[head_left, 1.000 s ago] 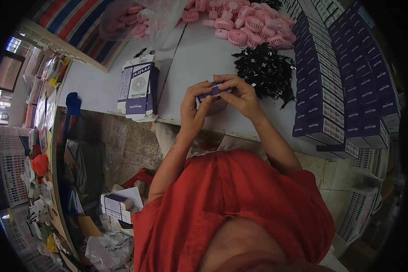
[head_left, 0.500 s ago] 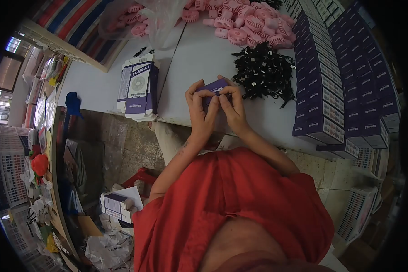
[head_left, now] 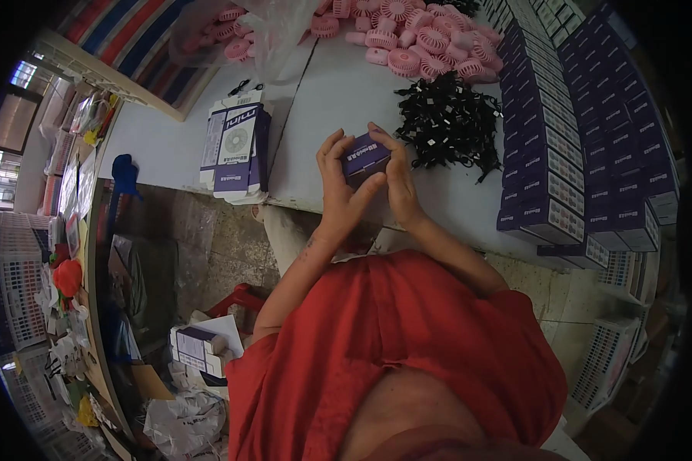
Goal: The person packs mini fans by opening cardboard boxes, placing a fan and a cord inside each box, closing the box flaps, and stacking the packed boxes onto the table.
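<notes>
A small purple box (head_left: 365, 157) with white lettering is held between my two hands, above the front of the table (head_left: 304, 169). My left hand (head_left: 340, 180) is closed around its left side, thumb along the near edge. On the opposite side, my right hand (head_left: 399, 175) grips the box with its fingers at the far right corner. The box's top face looks closed; its contents cannot be seen. To the left lies a pile of flat purple-and-white cartons (head_left: 237, 146) marked "mini". Right of my hands is a heap of black cables (head_left: 450, 127).
Pink handheld fans (head_left: 415, 42) are piled at the back, with a clear plastic bag (head_left: 265, 38) beside them. Rows of purple boxes (head_left: 542, 146) line the right side. A striped panel (head_left: 131, 46) borders the back left. Cluttered shelving (head_left: 65, 307) stands at far left.
My thumbs have moved away from the middle of the box's near edge, and my hands have spread to its sides. More of the purple top now shows.
</notes>
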Demonstrator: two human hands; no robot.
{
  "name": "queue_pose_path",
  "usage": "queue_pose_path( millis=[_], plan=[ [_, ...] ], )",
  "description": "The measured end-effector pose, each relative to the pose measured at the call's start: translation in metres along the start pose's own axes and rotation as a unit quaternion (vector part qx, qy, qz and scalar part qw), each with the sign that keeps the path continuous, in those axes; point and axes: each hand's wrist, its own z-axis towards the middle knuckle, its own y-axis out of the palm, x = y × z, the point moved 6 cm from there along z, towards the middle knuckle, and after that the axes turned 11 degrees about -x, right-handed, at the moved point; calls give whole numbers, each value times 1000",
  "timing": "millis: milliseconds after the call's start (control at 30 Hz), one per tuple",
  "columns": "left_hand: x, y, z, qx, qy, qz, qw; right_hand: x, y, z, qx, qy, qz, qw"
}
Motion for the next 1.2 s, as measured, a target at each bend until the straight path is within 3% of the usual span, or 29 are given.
queue_pose_path(
  millis=[67, 167, 267, 333, 400, 433, 500, 533, 567, 600, 633, 667, 700, 767, 800, 867, 900, 967, 1000, 1067, 1167, 1200],
  plan=[
    [-12, -3, 1, 26, -90, -38, 995, 1, -6, 4, -21, 6, 18, 1000],
    [-10, -13, 5, 10, -120, -128, 984, -10, -18, 10, -42, 6, 32, 999],
    [-4, -22, 4, 12, -89, -182, 979, -32, -19, 19, -164, 126, -138, 969],
    [5, -21, 9, 1, -69, -182, 981, -55, -30, 30, -194, 140, -159, 958],
    [23, -30, 14, 54, 69, -271, 958, -93, -35, 50, -241, 140, -224, 934],
    [23, -30, 15, 50, 71, -272, 958, -117, -44, 65, -251, 124, -280, 918],
    [16, -32, 14, 69, 44, -252, 964, -152, -76, 98, -216, -10, -435, 874],
    [14, -34, 12, 70, 46, -253, 964, -165, -97, 113, -180, -3, -458, 871],
    [6, -33, 9, 37, -8, -199, 979, -176, -121, 128, -144, 4, -480, 865],
    [-3, -31, 4, 5, -62, -144, 988, -181, -150, 144, -143, -2, -550, 823],
    [-8, -33, -1, 11, -59, -146, 987, -185, -183, 160, -142, -9, -616, 775],
    [-15, -32, -6, -12, -79, -93, 992, -183, -219, 175, -147, -12, -618, 772],
    [-21, -31, -12, -34, -100, -40, 994, -177, -261, 190, -127, -4, -671, 731],
    [-35, -36, -24, -30, -128, -36, 991, -163, -333, 207, -85, 11, -765, 638],
    [-41, -39, -29, -34, -156, -29, 987, -156, -359, 209, -88, 5, -767, 636],
    [-33, -50, -29, -16, -152, 11, 988, -144, -414, 212, -5, 47, -794, 606],
    [-30, -56, -28, -5, -151, 52, 987, -139, -428, 212, -6, 39, -795, 606],
    [-32, -66, -28, 18, -158, 65, 985, -123, -459, 215, 11, 155, -784, 601],
    [-34, -72, -28, 32, -171, 77, 982, -121, -460, 217, 9, 149, -783, 604],
    [-32, -85, -24, 48, -154, 120, 980, -109, -475, 216, 28, 237, -788, 568],
    [-22, -104, -17, 62, -155, 180, 969, -93, -490, 221, 12, 281, -770, 573],
    [-21, -110, -14, 65, -175, 195, 963, -86, -495, 221, -7, 316, -779, 541]
  ],
)
